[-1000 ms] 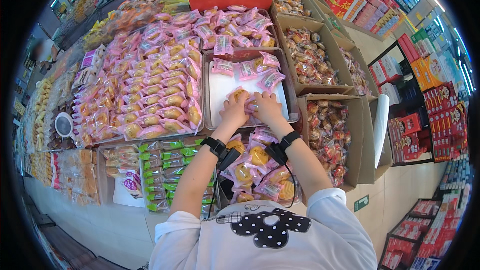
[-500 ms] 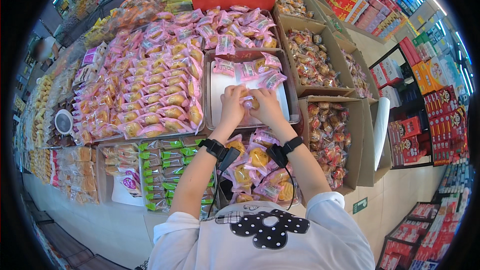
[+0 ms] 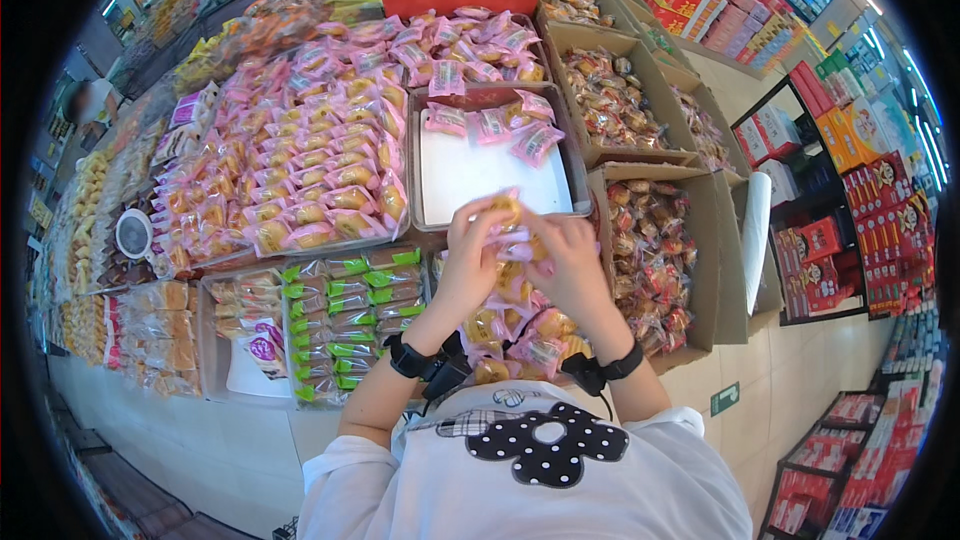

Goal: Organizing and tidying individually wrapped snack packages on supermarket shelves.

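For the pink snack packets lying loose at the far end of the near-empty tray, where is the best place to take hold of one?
Probably a crimped end. The pink packets lie flat on the tray, end seals outward, so coming from above at the near side and pinching a flat seal looks easiest. Both the left hand and the right hand already hold packets.

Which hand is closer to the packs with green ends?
Left. The left hand is just right of the green-ended packs; the right hand lies farther right, beyond the left hand.
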Tool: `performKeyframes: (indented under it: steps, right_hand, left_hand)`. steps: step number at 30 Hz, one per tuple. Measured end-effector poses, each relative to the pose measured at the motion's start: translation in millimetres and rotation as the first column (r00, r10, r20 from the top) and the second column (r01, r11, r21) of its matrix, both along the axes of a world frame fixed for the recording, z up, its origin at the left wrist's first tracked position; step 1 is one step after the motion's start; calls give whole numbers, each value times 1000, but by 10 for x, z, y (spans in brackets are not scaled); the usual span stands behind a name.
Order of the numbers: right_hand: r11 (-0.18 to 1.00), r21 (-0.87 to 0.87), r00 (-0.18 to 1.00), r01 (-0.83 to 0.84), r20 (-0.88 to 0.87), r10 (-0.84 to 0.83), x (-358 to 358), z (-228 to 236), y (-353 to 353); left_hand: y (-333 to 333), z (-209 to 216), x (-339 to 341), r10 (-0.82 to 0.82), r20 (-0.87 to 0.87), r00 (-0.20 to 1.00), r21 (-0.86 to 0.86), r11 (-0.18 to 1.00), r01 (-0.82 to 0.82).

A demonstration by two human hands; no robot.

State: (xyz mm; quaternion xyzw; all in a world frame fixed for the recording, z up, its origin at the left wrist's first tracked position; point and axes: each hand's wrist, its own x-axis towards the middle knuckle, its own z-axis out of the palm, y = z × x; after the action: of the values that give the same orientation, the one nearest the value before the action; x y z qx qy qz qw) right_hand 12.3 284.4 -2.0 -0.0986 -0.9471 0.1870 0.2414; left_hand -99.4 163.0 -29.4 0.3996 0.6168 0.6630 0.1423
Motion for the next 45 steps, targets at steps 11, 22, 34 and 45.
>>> performKeyframes:
  steps: [11,22,34,45]
  right_hand:
    - [992,-125,991,-25,125,41,250,-259,-150]
    - [949,-277,987,-153,-91,133,-297,716,652]
    - [970,217,941,108,294,-170,-2134,-662,1004]
    - [961,262,896,-92,443,-35,-2287,-872,1364]
  left_hand:
    - [-409,-397,17,107,-487,867,-325,899,-293]
    - [-147,190,-654,127,-514,848,-178,952,-250]
    - [730,-542,-1313,275,-493,825,-152,907,-393]
    - [1009,-761,-1350,211,-524,825,-473,733,-488]
